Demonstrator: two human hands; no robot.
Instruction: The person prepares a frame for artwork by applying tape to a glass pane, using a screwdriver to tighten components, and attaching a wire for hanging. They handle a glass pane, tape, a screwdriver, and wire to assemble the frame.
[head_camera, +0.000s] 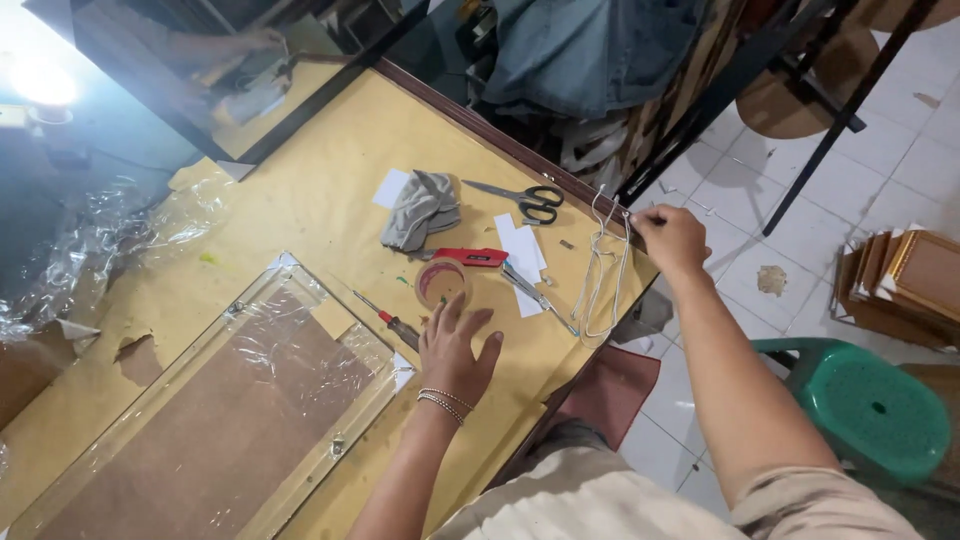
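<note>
A cluttered workshop is seen from above, with a bench (330, 190) covered in yellow-brown paper running away from the viewer and a white tiled floor (720, 250) to its right.

Nearest, the left hand (455, 350) is laid flat and released on the paper, fingers spread, holding nothing; its fingertips lie just beside a roll of tan packing tape in a red-handled dispenser (447, 275). Just left of it lies a small red-handled screwdriver (390, 320), and further left a long wooden picture frame wrapped in clear plastic film (220, 410) (probably slippery and awkward to grip by its wrapped face, better taken by its rails).

Further out, the right hand (668, 238) is pinched on the top of a loop of thin white cord (598, 280), at the right edge of the bench. The cord lies draped across the paper toward that edge. It is judged light, limp and easily tangled; it is best held at the looped end, where it is gripped now. A narrow metal blade (535, 297) lies just beside the cord and could snag it.

Beyond are white paper slips (522, 245), a crumpled grey cloth (422, 210) and black-handled scissors (525, 200).

Open room is found on the bare paper ahead of the left hand's wrist and toward the far left. The bench edge falls off close beside the cord, with a green plastic stool (870, 405) below on the floor.
</note>
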